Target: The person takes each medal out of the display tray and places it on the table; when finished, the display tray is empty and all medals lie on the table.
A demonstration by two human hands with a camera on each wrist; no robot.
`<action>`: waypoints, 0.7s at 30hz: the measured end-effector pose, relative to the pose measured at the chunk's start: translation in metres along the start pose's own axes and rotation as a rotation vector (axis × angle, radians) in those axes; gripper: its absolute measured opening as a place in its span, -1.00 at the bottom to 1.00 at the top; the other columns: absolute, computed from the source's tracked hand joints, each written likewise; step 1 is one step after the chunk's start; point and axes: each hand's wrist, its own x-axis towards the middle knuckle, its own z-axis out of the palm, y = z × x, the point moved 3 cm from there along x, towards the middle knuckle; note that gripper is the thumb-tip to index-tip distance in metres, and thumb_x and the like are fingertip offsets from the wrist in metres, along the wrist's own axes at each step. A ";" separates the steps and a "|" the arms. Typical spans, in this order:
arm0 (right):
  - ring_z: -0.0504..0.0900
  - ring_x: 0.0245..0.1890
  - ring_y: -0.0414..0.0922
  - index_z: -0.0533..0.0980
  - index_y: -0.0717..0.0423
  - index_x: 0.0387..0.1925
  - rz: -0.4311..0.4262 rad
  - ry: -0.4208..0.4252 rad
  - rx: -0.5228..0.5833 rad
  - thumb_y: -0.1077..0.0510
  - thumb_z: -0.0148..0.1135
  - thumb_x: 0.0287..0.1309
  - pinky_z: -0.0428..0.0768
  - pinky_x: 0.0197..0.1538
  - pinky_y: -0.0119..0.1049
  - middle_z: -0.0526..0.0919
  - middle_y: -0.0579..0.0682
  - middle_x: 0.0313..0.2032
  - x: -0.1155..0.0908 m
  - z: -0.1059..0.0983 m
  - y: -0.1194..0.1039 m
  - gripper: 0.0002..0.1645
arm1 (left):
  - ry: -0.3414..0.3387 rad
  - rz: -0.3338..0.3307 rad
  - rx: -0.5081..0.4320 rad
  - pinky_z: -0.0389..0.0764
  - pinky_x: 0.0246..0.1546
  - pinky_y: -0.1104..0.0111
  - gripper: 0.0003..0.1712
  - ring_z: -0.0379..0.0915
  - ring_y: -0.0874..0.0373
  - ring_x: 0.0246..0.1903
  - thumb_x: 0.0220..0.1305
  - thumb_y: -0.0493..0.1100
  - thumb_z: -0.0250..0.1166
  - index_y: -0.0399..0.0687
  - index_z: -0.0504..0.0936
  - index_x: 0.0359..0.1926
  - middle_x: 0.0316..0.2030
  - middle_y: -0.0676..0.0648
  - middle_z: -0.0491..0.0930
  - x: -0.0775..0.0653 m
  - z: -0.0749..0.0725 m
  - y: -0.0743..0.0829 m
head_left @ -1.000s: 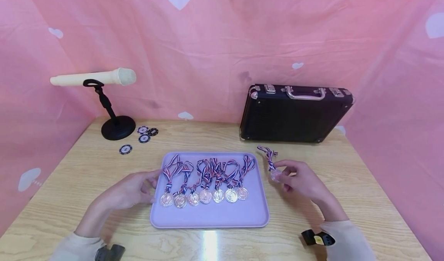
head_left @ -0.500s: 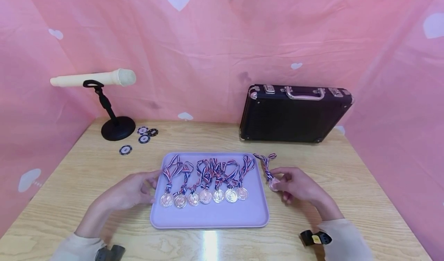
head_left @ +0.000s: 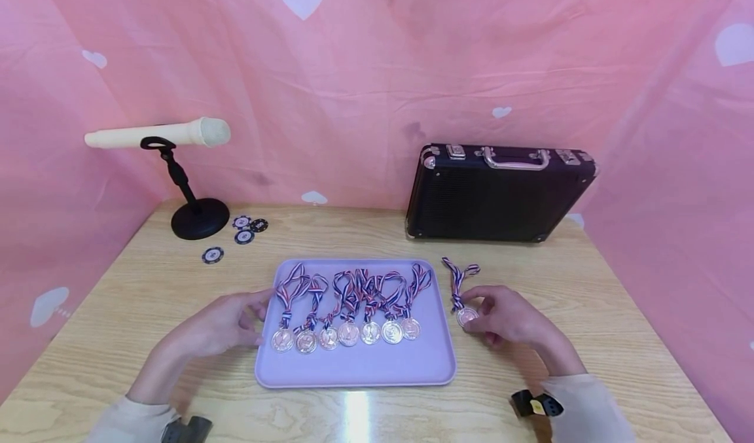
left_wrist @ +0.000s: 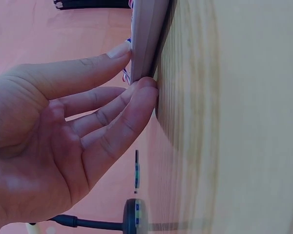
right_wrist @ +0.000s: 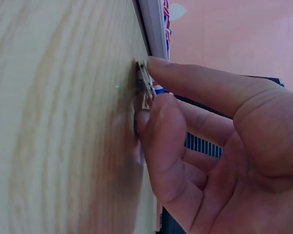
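A silver medal [head_left: 467, 317] on a red, white and blue ribbon [head_left: 456, 284] lies at the right of the lilac tray [head_left: 353, 374]. My right hand [head_left: 509, 315] pinches the medal's edge between thumb and index finger, low over the table. In the right wrist view the medal [right_wrist: 145, 84] shows edge-on at the fingertips. Several similar medals [head_left: 348, 333] lie in a row on the tray, ribbons pointing away from me. With relaxed fingers my left hand [head_left: 220, 325] rests against the tray's left edge; its fingertips [left_wrist: 119, 49] touch the rim.
A black briefcase [head_left: 501, 197] stands at the back right. At the back left, a white microphone [head_left: 159, 134] sits on a black stand [head_left: 200, 218]. Several poker chips [head_left: 244, 236] lie beside the stand. Pink cloth with hearts [head_left: 365, 89] hangs behind the wooden table [head_left: 330, 224].
My right hand has drawn the medal slightly toward me. Its ribbon swung left to the tray's edge, then back right, and is now spread on the table. The left hand and tray stay put.
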 end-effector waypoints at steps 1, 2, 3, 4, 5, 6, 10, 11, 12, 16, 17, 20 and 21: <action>0.60 -0.62 -0.11 0.58 0.24 0.24 0.006 -0.001 -0.010 0.24 0.55 0.13 0.68 -0.52 -0.19 0.57 0.06 -0.45 0.000 0.000 0.000 -0.38 | 0.000 0.000 0.002 0.63 -0.34 0.37 -0.02 0.56 0.11 -0.27 0.17 -0.36 0.52 -0.34 0.27 0.57 -0.08 -0.10 0.60 0.000 0.000 0.000; 0.60 -0.62 -0.10 0.59 0.24 0.22 0.012 -0.004 -0.019 0.24 0.56 0.13 0.67 -0.51 -0.20 0.58 0.06 -0.44 -0.001 0.000 -0.001 -0.39 | 0.001 -0.001 0.005 0.63 -0.33 0.37 -0.02 0.56 0.11 -0.26 0.17 -0.36 0.52 -0.33 0.28 0.57 -0.08 -0.09 0.60 0.000 0.000 0.000; 0.60 -0.61 -0.11 0.59 0.23 0.20 0.017 -0.006 -0.027 0.24 0.56 0.13 0.67 -0.51 -0.21 0.58 0.06 -0.43 -0.001 0.000 -0.001 -0.41 | 0.001 -0.002 0.008 0.64 -0.32 0.37 -0.02 0.57 0.11 -0.25 0.16 -0.36 0.52 -0.33 0.29 0.56 -0.08 -0.09 0.60 0.000 0.000 0.000; 0.61 -0.61 -0.11 0.59 0.22 0.17 0.025 -0.007 -0.033 0.24 0.56 0.12 0.66 -0.51 -0.22 0.58 0.06 -0.43 -0.001 0.000 -0.002 -0.43 | 0.002 -0.003 0.011 0.64 -0.31 0.37 -0.02 0.56 0.11 -0.24 0.16 -0.36 0.52 -0.33 0.29 0.56 -0.08 -0.08 0.60 0.000 0.000 0.000; 0.60 -0.61 -0.11 0.59 0.21 0.15 0.026 -0.008 -0.040 0.25 0.56 0.12 0.65 -0.51 -0.23 0.59 0.06 -0.43 -0.001 0.000 -0.002 -0.46 | 0.002 -0.005 0.013 0.64 -0.30 0.37 -0.02 0.56 0.11 -0.23 0.16 -0.36 0.52 -0.33 0.29 0.56 -0.08 -0.09 0.60 0.000 0.000 0.001; 0.60 -0.61 -0.11 0.59 0.22 0.13 0.023 -0.010 -0.047 0.25 0.55 0.12 0.64 -0.51 -0.23 0.59 0.06 -0.44 -0.002 0.000 -0.003 -0.47 | 0.003 -0.007 0.011 0.64 -0.31 0.37 -0.02 0.56 0.11 -0.24 0.16 -0.36 0.52 -0.33 0.29 0.56 -0.08 -0.09 0.60 0.000 0.000 0.001; 0.59 -0.63 -0.11 0.59 0.20 0.09 0.028 -0.003 -0.078 0.25 0.56 0.12 0.63 -0.51 -0.24 0.58 0.04 -0.46 -0.003 0.002 -0.007 -0.51 | 0.006 -0.027 0.010 0.62 -0.33 0.36 -0.01 0.55 0.11 -0.27 0.16 -0.36 0.53 -0.29 0.28 0.58 -0.06 -0.13 0.60 0.000 0.000 0.001; 0.58 -0.63 -0.11 0.59 0.19 0.09 0.030 -0.004 -0.088 0.24 0.56 0.12 0.62 -0.51 -0.24 0.58 0.04 -0.46 -0.003 0.003 -0.008 -0.51 | 0.007 -0.032 0.011 0.62 -0.34 0.36 0.00 0.55 0.11 -0.28 0.16 -0.36 0.53 -0.28 0.28 0.58 -0.06 -0.13 0.60 0.000 0.000 0.001; 0.57 -0.63 -0.11 0.59 0.18 0.09 0.033 -0.004 -0.094 0.24 0.56 0.13 0.62 -0.51 -0.23 0.57 0.03 -0.46 -0.003 0.004 -0.009 -0.51 | 0.008 -0.039 0.012 0.62 -0.34 0.36 0.00 0.55 0.11 -0.28 0.16 -0.36 0.53 -0.27 0.28 0.58 -0.06 -0.14 0.60 0.000 0.000 0.000; 0.56 -0.64 -0.11 0.60 0.13 0.07 0.036 -0.008 -0.113 0.24 0.57 0.12 0.61 -0.51 -0.22 0.56 0.02 -0.47 -0.003 0.007 -0.010 -0.53 | 0.005 -0.060 0.013 0.62 -0.32 0.36 0.00 0.55 0.11 -0.28 0.17 -0.36 0.53 -0.23 0.28 0.59 -0.04 -0.14 0.59 0.000 0.000 0.000; 0.56 -0.64 -0.11 0.60 0.12 0.07 0.034 -0.010 -0.117 0.23 0.56 0.13 0.61 -0.51 -0.21 0.56 0.01 -0.47 -0.002 0.008 -0.010 -0.53 | 0.004 -0.064 0.015 0.62 -0.31 0.36 0.00 0.55 0.12 -0.27 0.17 -0.36 0.53 -0.23 0.28 0.59 -0.04 -0.14 0.59 0.000 0.000 0.000; 0.56 -0.63 -0.11 0.60 0.11 0.08 0.033 -0.015 -0.124 0.22 0.57 0.13 0.62 -0.50 -0.21 0.56 0.01 -0.45 -0.002 0.008 -0.010 -0.52 | 0.000 -0.061 0.014 0.64 -0.30 0.35 0.00 0.57 0.12 -0.26 0.18 -0.36 0.53 -0.24 0.27 0.59 -0.04 -0.14 0.59 0.001 0.000 0.000; 0.56 -0.62 -0.10 0.59 0.11 0.09 0.034 -0.019 -0.123 0.21 0.57 0.13 0.62 -0.49 -0.21 0.56 0.01 -0.45 -0.002 0.007 -0.010 -0.51 | 0.000 -0.058 0.013 0.65 -0.30 0.36 0.00 0.57 0.12 -0.26 0.18 -0.36 0.52 -0.25 0.27 0.59 -0.04 -0.14 0.59 0.001 0.000 0.000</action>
